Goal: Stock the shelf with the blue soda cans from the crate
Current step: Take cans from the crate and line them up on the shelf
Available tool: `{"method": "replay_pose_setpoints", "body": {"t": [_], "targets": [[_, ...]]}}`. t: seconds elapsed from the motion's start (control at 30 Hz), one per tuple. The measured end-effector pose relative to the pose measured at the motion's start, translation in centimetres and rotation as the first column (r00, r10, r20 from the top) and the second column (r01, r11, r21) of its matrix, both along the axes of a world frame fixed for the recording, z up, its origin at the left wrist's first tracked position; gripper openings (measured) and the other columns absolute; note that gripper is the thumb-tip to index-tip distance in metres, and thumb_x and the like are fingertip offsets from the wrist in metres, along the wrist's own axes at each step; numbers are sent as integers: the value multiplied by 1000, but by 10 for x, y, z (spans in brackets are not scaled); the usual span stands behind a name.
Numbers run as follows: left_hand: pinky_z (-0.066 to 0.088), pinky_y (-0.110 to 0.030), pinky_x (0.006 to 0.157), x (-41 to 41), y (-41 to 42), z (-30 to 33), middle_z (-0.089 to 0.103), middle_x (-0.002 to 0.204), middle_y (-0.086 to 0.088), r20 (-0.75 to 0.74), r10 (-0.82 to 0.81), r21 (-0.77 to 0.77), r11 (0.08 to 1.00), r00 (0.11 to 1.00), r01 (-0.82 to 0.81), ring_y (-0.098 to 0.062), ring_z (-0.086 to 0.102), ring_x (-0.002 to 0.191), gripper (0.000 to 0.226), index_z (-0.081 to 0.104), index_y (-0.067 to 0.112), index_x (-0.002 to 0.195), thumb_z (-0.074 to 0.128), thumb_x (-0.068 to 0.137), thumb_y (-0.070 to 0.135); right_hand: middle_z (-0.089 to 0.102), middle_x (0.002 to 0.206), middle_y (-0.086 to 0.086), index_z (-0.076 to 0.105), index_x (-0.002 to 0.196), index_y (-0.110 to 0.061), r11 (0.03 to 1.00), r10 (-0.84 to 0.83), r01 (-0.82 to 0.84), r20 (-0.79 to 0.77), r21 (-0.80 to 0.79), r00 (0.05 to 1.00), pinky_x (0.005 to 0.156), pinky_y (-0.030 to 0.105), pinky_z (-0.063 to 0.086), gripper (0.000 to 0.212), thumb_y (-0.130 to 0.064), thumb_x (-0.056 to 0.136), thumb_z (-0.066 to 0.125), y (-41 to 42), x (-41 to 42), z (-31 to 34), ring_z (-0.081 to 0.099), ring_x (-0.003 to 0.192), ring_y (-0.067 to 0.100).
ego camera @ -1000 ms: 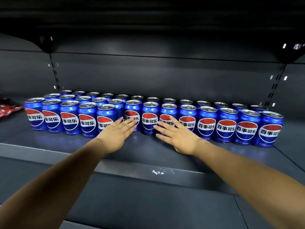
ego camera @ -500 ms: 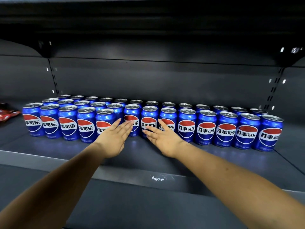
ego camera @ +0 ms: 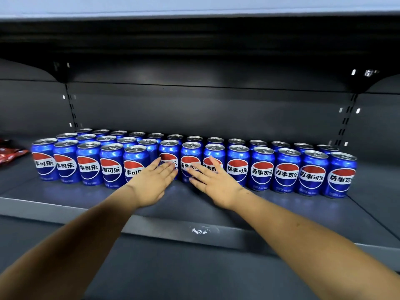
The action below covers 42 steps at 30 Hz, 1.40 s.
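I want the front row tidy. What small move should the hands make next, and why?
Probably push gently forward with both flat hands: the left hand and right hand lie open against the middle cans, which sit slightly behind the five front cans on the left, so evening that step seems the aim.

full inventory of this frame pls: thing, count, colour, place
blue soda cans: front row of fourteen, plus more behind in one or two further rows, exact total unclear; blue with red-white-blue logo, silver tops; upright on the shelf, rows running left to right.
shelf: one, dark grey metal; carries the cans, with white scuff marks on its front lip.
upper shelf: one, pale underside edge; across the top of view.
red packets: count unclear, red; far left on the neighbouring shelf bay, partly cut off.
left hand: one, fingers straight, at the front-row cans near the middle.
right hand: one, fingers straight and spread, at the front-row cans beside the left hand.
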State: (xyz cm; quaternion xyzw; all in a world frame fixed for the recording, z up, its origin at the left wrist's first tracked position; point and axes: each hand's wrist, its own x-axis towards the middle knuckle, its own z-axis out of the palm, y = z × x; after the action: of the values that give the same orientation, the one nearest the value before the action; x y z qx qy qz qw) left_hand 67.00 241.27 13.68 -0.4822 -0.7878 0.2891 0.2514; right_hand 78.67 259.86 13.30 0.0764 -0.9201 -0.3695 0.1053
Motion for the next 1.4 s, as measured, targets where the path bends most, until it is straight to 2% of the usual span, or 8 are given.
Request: {"method": "replay_pose_setpoints", "body": {"t": [0.07, 0.13, 0.33, 0.9, 1.07, 1.17, 1.27, 1.4], "targets": [[31, -44, 110, 9, 5, 1, 56, 132, -16, -129, -207, 43, 976, 970, 215, -28, 52, 124, 70, 55, 9, 131, 70, 72, 42, 27, 154, 12, 48, 138, -13, 998, 58, -54, -172, 25, 983, 110, 58, 12, 68, -17, 73, 70, 15, 15, 3, 24, 143, 29], [38, -47, 98, 16, 16, 2, 68, 110, -11, -227, -343, 76, 927, 912, 367, -28, 65, 100, 67, 71, 12, 108, 82, 48, 39, 50, 140, 14, 66, 119, -11, 993, 83, -104, -311, -50, 947, 100, 62, 31, 66, -13, 55, 79, 37, 30, 8, 47, 130, 31], [35, -52, 103, 66, 86, 4, 64, 121, -11, -281, -524, 56, 827, 804, 559, -30, 62, 109, 69, 66, 14, 118, 79, 54, 38, 54, 136, 15, 64, 117, -5, 972, 57, -167, -523, -165, 851, 106, 52, 32, 42, -18, 85, 41, 93, 88, 34, 51, 125, 32], [22, -46, 109, 161, 274, 6, 57, 133, -9, -343, -736, 16, 616, 583, 788, -28, 51, 125, 71, 60, 15, 127, 75, 62, 41, 49, 138, 19, 58, 123, 1, 863, -222, -148, -626, -483, 748, 106, 53, 31, 45, -27, 95, 35, 230, 164, 35, 43, 130, 35], [17, -45, 112, 184, 315, 4, 51, 140, -6, -341, -804, -57, 535, 487, 843, -25, 42, 133, 70, 54, 18, 133, 69, 67, 39, 54, 133, 18, 52, 130, -1, 529, -496, -332, -602, -781, 625, 97, 32, 37, 47, -30, 96, 37, 260, 168, 52, 51, 121, 32], [18, -43, 113, 191, 334, -3, 49, 142, -3, -330, -808, -73, 538, 489, 840, -24, 40, 136, 63, 54, 22, 133, 64, 73, 39, 60, 118, 4, 54, 129, -10, 72, -711, -528, -415, -846, 567, 85, 20, 34, 37, -30, 100, 43, 272, 162, 52, 55, 109, 21], [12, -43, 114, 188, 344, -3, 45, 145, -3, -317, -807, -91, 549, 499, 831, -23, 35, 139, 64, 50, 23, 137, 61, 76, 41, 61, 111, 0, 56, 120, -17, -380, -767, -637, -156, -671, 622, 86, 27, 41, 34, -41, 98, 45, 278, 156, 48, 56, 99, 16], [6, -46, 114, 177, 350, -4, 45, 146, -4, -319, -813, -139, 548, 487, 825, -24, 33, 140, 62, 48, 20, 139, 55, 81, 41, 67, 95, 4, 60, 88, -19, -453, -774, -667, -110, -592, 624, 73, 29, 53, 30, -47, 95, 49, 281, 155, 31, 66, 79, 16]]}}
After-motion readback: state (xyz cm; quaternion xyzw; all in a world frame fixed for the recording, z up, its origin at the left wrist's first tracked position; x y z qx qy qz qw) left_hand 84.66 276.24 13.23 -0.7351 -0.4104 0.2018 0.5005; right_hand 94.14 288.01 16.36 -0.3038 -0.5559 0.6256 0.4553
